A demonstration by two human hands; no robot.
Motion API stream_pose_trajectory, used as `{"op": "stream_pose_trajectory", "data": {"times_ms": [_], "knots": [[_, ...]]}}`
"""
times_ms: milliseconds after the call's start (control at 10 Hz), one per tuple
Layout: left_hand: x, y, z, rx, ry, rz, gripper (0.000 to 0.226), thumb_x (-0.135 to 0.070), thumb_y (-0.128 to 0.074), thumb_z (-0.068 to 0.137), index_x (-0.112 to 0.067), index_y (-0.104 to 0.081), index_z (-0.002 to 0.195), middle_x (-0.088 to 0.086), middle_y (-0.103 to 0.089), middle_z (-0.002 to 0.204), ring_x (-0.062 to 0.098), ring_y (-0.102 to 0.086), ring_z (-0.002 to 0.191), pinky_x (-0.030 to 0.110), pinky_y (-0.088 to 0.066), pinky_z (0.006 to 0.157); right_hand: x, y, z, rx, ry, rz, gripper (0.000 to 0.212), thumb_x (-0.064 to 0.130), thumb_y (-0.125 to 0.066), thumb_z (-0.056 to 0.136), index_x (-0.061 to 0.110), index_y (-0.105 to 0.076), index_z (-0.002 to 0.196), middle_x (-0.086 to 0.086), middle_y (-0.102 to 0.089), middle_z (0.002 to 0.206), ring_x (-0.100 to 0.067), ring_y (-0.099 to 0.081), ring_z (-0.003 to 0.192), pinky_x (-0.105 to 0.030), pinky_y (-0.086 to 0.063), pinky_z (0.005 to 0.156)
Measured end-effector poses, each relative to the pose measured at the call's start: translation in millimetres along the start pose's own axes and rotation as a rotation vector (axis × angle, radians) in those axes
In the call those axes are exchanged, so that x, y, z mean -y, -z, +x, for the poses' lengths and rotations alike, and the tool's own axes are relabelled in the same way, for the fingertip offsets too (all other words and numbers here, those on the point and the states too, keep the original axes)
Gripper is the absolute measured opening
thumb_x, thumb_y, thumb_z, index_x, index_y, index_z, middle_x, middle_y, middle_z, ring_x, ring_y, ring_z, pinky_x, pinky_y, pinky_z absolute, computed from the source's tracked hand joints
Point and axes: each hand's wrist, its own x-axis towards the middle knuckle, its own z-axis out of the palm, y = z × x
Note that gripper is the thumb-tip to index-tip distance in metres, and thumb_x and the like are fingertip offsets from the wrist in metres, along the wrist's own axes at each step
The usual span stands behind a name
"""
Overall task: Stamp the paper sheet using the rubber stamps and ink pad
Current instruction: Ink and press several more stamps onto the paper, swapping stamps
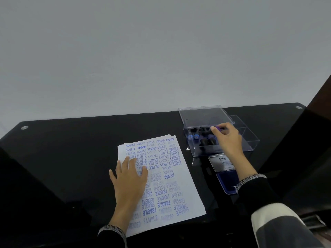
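The left hand (129, 178) lies flat, fingers spread, on the paper sheet (161, 183) to keep it from sliding on the counter (62, 149). The right hand (227, 138) pinches a purple-topped stamp (218, 127) in the clear box (215, 133), with the open ink pad (226, 181) just beside it for easy inking.

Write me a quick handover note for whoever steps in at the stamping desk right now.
Left hand: flat on the paper sheet, steadying it.
Right hand: inside the clear stamp box, fingers curled round a purple-topped stamp.
Ink pad: open, near the right wrist, lid up.
Done: the sheet is mostly covered with blue prints.
Left: lift the stamp out, ink it, and stamp any free area.
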Motion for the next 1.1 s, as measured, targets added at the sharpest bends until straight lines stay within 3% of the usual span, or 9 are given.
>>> {"op": "stream_pose_trajectory", "data": {"times_ms": [100,300,400,500,600,700,800,900,1100], "knots": [[0,0,0,-0.003,0.002,-0.009,0.055,-0.05,-0.039,0.096,-0.023,-0.038,0.145,-0.002,-0.027,0.156,0.024,-0.012,0.148,0.052,-0.003,0.118,4,-8,5,0.113,0.069,-0.127,0.025,0.034,-0.062,0.091,0.011,-0.069,0.098,-0.001,-0.064,0.085,-0.012,-0.058,0.08,-0.013,-0.037,0.059],[-1,0,0,0.001,0.001,-0.012,0.056,-0.051,-0.038,0.096,-0.024,-0.037,0.145,-0.002,-0.026,0.157,0.023,-0.011,0.148,0.052,-0.002,0.119,1,-31,10,0.272,0.138,-0.365,0.023,0.038,-0.063,0.089,0.017,-0.052,0.086,-0.001,-0.057,0.074,-0.024,-0.051,0.083,-0.032,-0.043,0.067],[-1,0,0,0.0,0.0,-0.01,0.056,-0.051,-0.038,0.096,-0.024,-0.037,0.145,-0.003,-0.027,0.157,0.023,-0.012,0.148,0.052,-0.003,0.119,2,-39,8,0.341,0.174,-0.457,0.023,0.039,-0.06,0.091,0.015,-0.058,0.091,-0.004,-0.063,0.086,-0.021,-0.057,0.083,-0.032,-0.048,0.069],[0,-1,0,-0.001,-0.002,-0.008,0.055,-0.051,-0.038,0.096,-0.025,-0.037,0.145,-0.003,-0.026,0.157,0.023,-0.011,0.148,0.052,-0.002,0.119,2,-44,8,0.384,0.153,-0.52,0.03,0.036,-0.046,0.098,0.014,-0.064,0.089,-0.006,-0.064,0.085,-0.027,-0.06,0.092,-0.03,-0.042,0.07],[0,-1,0,-0.003,-0.003,-0.003,0.055,-0.052,-0.038,0.096,-0.025,-0.037,0.145,-0.003,-0.026,0.157,0.023,-0.011,0.148,0.052,-0.003,0.119,4,-44,6,0.447,0.121,-0.624,0.035,0.029,-0.039,0.099,0.019,-0.057,0.07,-0.008,-0.061,0.089,-0.035,-0.045,0.116,-0.04,-0.04,0.08],[0,-1,1,-0.004,-0.002,-0.003,0.055,-0.052,-0.038,0.096,-0.024,-0.037,0.144,-0.003,-0.027,0.156,0.023,-0.012,0.148,0.052,-0.003,0.119,6,-45,6,0.458,0.108,-0.694,0.03,0.022,-0.042,0.096,0.022,-0.072,0.097,-0.011,-0.062,0.108,-0.036,-0.038,0.122,-0.044,-0.042,0.088],[0,-2,1,-0.006,-0.005,0.003,0.055,-0.052,-0.038,0.096,-0.025,-0.037,0.145,-0.003,-0.026,0.157,0.023,-0.012,0.148,0.052,-0.003,0.119,6,-50,8,0.354,0.072,-0.682,0.028,0.021,-0.05,0.095,0.024,-0.071,0.113,-0.008,-0.064,0.119,-0.032,-0.049,0.116,-0.043,-0.047,0.09],[1,-2,0,-0.005,-0.006,0.008,0.055,-0.052,-0.038,0.096,-0.025,-0.037,0.145,-0.003,-0.026,0.157,0.023,-0.012,0.148,0.052,-0.003,0.119,5,-55,9,0.249,0.006,-0.606,0.019,0.03,-0.061,0.09,0.019,-0.076,0.099,-0.005,-0.072,0.103,-0.026,-0.063,0.092,-0.041,-0.052,0.084],[1,-2,0,-0.018,-0.016,-0.003,0.054,-0.05,-0.041,0.096,-0.023,-0.041,0.143,-0.001,-0.029,0.155,0.025,-0.014,0.148,0.053,-0.004,0.118,10,-58,8,0.083,0.052,-0.53,0.016,0.019,-0.06,0.092,0.013,-0.075,0.092,-0.008,-0.072,0.091,-0.025,-0.064,0.087,-0.032,-0.051,0.074]]}}
